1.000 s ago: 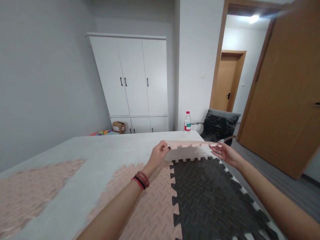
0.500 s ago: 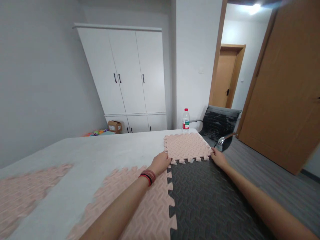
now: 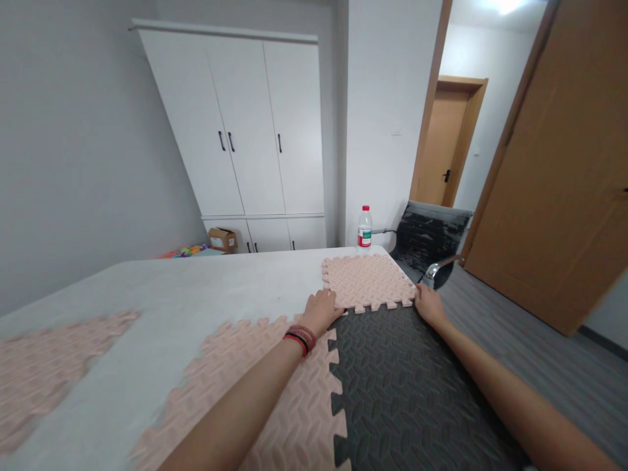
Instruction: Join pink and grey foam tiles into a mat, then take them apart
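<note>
Just past 12 o'clock, bottle (image 3: 364, 227): clear, red cap (image 3: 366, 208), white/red/green wrapper (image 3: 364, 237); print too small to read.
Carton at 11 o'clock (image 3: 223, 240): brown, pale sticker, text unreadable.
Far pink tile (image 3: 366, 278): between 12 and 1 o'clock, flat on the white table (image 3: 235, 281), bottle just beyond its far edge.
Far pink tile, heading: near edge runs about 9-to-3, teeth pointing to 6 o'clock. Looks longer 9-to-3 than deep, but foreshortened; true long axis can't be told.
Black tile (image 3: 407, 386): at far pink tile's 6 o'clock, edges meeting; can't tell if teeth are seated.
Middle pink tile (image 3: 304, 405): at black tile's 9 o'clock, toothed seam running roughly 12-to-6.
Left pink tile (image 3: 44, 366): between 9 and 10 o'clock, apart from the others.
Left hand (image 3: 321, 311): on far pink tile's 7 o'clock corner, fingers close together, grip can't be told; red and black bracelets (image 3: 301, 339).
Right hand (image 3: 429, 306): at far pink tile's 4 o'clock corner, fingers bunched at the edge, can't tell if pinching.
Chair (image 3: 432, 235): 1 o'clock, black, worn back.
</note>
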Available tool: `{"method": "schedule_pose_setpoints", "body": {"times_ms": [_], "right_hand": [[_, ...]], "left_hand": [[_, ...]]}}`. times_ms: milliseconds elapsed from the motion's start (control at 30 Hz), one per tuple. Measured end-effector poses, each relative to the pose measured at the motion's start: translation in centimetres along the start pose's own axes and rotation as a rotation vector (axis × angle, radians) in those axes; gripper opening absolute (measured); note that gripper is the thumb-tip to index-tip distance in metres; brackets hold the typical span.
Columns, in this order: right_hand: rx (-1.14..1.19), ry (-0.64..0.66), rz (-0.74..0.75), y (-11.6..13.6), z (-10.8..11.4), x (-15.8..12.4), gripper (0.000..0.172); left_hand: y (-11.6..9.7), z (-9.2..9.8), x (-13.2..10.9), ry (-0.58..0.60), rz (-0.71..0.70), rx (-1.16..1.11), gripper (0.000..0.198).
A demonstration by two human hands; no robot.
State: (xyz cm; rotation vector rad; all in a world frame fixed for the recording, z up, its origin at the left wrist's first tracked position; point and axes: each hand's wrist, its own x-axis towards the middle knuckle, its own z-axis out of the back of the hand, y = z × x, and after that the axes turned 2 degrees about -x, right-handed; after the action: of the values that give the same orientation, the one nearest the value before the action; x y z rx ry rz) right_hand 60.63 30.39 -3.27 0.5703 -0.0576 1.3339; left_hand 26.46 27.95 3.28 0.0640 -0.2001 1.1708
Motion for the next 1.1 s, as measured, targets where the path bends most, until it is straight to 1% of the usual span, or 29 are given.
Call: {"method": "schedule_pose_setpoints", "body": {"times_ms": [200, 300, 367, 433, 500, 567, 667, 800, 900, 1000, 1100], "right_hand": [[-0.092, 0.040, 0.000, 0.4, 0.3, -0.5, 0.044], [-0.114, 0.086, 0.040, 0.8, 0.7, -0.7, 0.044], [-0.119, 0.134, 0.083, 1.1, 0.8, -0.7, 0.049], [-0.123, 0.197, 0.128, 1.4, 0.8, -0.7, 0.058], [-0.134, 0.261, 0.160, 1.6, 0.6, -0.6, 0.068], [-0.152, 0.322, 0.174, 1.6, 0.3, -0.5, 0.077], [-0.176, 0.410, 0.173, 1.6, 0.0, -0.1, 0.083], [-0.185, 0.504, 0.181, 1.0, 0.1, 0.7, 0.077], [-0.185, 0.542, 0.218, 0.5, 0.3, 1.1, 0.071], [-0.198, 0.537, 0.233, 0.3, 0.1, 1.0, 0.069], [-0.214, 0.523, 0.222, 0.4, 0.0, 0.5, 0.067]], "left_hand": [[0.5, -0.3, -0.1, -0.008, -0.048, 0.048, 0.036], [0.3, -0.2, -0.1, -0.041, -0.080, 0.065, 0.035], [-0.2, -0.1, -0.1, -0.065, -0.105, 0.071, 0.037], [-0.8, -0.1, -0.1, -0.072, -0.162, 0.062, 0.039], [-1.2, -0.3, 0.0, -0.038, -0.260, 0.036, 0.043], [-1.3, -0.5, 0.3, 0.020, -0.359, 0.006, 0.051], [-1.3, -0.7, 0.7, 0.080, -0.424, -0.019, 0.055], [-1.7, -0.4, 1.2, 0.103, -0.413, -0.015, 0.045], [-2.4, -0.1, 1.0, 0.115, -0.393, -0.013, 0.038], [-3.4, -0.1, 0.3, 0.116, -0.342, -0.024, 0.043], [-4.7, -0.2, -0.6, 0.123, -0.255, -0.034, 0.059]]}}
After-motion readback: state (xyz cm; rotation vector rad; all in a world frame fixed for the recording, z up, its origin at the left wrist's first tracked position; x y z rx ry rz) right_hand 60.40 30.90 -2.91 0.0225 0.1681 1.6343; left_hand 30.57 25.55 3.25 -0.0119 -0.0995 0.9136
